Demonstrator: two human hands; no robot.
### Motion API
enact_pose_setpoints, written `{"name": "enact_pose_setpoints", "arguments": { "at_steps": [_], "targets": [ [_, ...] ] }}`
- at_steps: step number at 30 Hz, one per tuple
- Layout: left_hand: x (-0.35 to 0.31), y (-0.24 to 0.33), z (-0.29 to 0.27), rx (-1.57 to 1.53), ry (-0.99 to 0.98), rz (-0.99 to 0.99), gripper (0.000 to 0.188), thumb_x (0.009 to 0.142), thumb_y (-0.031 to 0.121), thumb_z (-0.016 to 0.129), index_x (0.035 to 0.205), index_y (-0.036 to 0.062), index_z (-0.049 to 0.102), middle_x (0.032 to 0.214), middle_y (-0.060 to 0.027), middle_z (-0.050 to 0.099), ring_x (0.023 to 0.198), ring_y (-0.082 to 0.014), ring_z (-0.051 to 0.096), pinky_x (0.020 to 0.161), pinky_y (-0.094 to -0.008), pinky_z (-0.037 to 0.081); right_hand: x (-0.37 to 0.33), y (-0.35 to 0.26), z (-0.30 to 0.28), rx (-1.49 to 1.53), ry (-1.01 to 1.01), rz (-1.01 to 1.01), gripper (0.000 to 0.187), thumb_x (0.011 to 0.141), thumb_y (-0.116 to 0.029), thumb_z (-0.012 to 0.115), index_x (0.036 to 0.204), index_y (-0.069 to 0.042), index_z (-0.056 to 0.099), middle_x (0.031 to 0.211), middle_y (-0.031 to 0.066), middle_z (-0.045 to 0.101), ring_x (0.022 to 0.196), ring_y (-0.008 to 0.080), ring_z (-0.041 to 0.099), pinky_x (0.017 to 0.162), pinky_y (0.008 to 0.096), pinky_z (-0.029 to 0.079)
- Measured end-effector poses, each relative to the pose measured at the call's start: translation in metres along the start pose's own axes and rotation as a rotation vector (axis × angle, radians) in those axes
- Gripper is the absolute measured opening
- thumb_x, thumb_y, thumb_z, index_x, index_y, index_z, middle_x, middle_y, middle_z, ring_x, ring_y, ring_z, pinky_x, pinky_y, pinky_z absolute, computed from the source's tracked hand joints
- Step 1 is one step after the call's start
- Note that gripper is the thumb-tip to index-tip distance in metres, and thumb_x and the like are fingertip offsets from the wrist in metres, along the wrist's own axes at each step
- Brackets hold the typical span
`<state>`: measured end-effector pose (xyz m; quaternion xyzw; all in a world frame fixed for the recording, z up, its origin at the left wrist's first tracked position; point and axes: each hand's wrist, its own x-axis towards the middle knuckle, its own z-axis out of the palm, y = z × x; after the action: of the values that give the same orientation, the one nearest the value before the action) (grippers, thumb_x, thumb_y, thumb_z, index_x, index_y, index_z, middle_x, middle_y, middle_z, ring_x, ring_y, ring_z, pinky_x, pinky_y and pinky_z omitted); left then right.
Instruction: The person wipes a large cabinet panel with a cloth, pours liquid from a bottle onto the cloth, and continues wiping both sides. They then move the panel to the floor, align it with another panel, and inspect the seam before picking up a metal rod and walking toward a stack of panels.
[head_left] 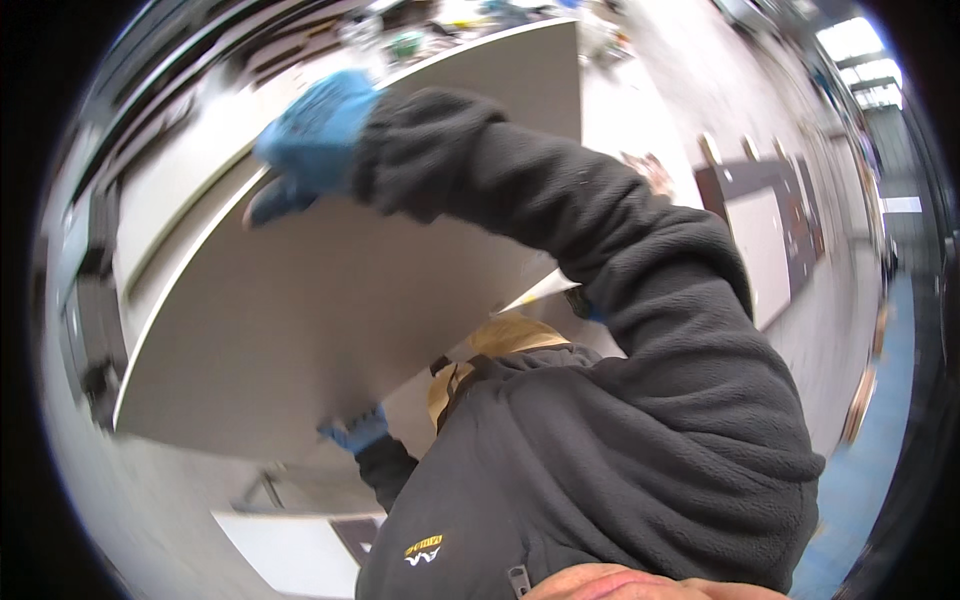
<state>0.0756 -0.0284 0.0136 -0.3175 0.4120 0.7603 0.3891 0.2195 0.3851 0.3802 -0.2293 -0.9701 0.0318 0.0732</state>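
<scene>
A large flat panel (300, 310), grey-brown on its face with a thin white edge, stands tilted in front of my body. My right hand (318, 135), in a blue glove, reaches across at the top and is closed over the panel's upper edge, thumb on the near face. My left hand (358, 430), also gloved in blue, grips the panel near its lower edge, low by my waist; its fingers are partly blurred. Behind my right forearm shows a small blue and dark thing (590, 303) that I cannot make out.
Behind the panel runs a long white board or ledge (190, 195), with dark racking (95, 290) at the far left. Blurred clutter (410, 45) lies at the top. Dark and white boards (765, 235) are at the right; another white board (290, 550) is at the lower left.
</scene>
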Motion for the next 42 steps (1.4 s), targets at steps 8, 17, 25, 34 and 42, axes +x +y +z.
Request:
{"name": "enact_pose_setpoints", "arguments": {
  "at_steps": [8,17,25,34,42],
  "targets": [
    [-0.037,0.076,-0.009,0.333,-0.186,-0.235,0.082,0.086,0.068,0.074,0.148,0.0182,0.056,0.152,-0.0040,0.057,0.138,-0.0290,0.053,0.112,-0.0501,0.047,-0.147,-0.048,-0.060,0.074,-0.064,0.422,0.066,0.095,-0.067,0.062,0.095,-0.003,0.079,0.079,0.0164,0.073,0.077,0.0328,0.075,0.069,0.0487,0.058],
    [-0.098,0.005,0.054,0.651,-0.754,-0.506,0.064,0.099,0.056,0.067,0.145,0.0112,0.057,0.147,-0.0060,0.060,0.133,-0.0263,0.057,0.107,-0.0471,0.052,-0.428,-0.055,-0.064,0.133,0.189,1.180,0.073,0.095,-0.072,0.058,0.101,-0.002,0.077,0.095,0.0221,0.075,0.098,0.0399,0.073,0.093,0.0487,0.053],
    [-0.171,-0.202,0.085,0.987,-0.752,-0.652,0.060,0.100,0.054,0.067,0.141,0.0106,0.059,0.141,-0.0096,0.064,0.126,-0.0285,0.062,0.104,-0.0478,0.056,-0.715,-0.062,-0.055,0.159,0.438,1.577,0.082,0.094,-0.077,0.055,0.103,0.002,0.075,0.095,0.0240,0.074,0.091,0.0418,0.072,0.085,0.0500,0.056],
    [-0.314,-0.482,0.026,1.104,-0.716,-0.986,0.051,0.099,0.051,0.071,0.133,0.0128,0.066,0.133,-0.0047,0.069,0.123,-0.0249,0.064,0.107,-0.0437,0.054,-1.046,-0.028,-0.065,0.115,0.375,1.974,0.087,0.090,-0.080,0.060,0.120,0.001,0.071,0.116,0.0260,0.073,0.112,0.0413,0.069,0.098,0.0483,0.052],
    [-0.425,-0.698,-0.008,1.344,-0.755,-1.097,0.067,0.102,0.055,0.064,0.151,0.0105,0.051,0.152,-0.0098,0.056,0.140,-0.0316,0.052,0.122,-0.0516,0.040,-1.263,-0.001,-0.034,0.029,0.423,2.256,0.079,0.089,-0.076,0.066,0.117,-0.002,0.072,0.114,0.0243,0.075,0.109,0.0433,0.070,0.094,0.0478,0.054]
  ]
}}
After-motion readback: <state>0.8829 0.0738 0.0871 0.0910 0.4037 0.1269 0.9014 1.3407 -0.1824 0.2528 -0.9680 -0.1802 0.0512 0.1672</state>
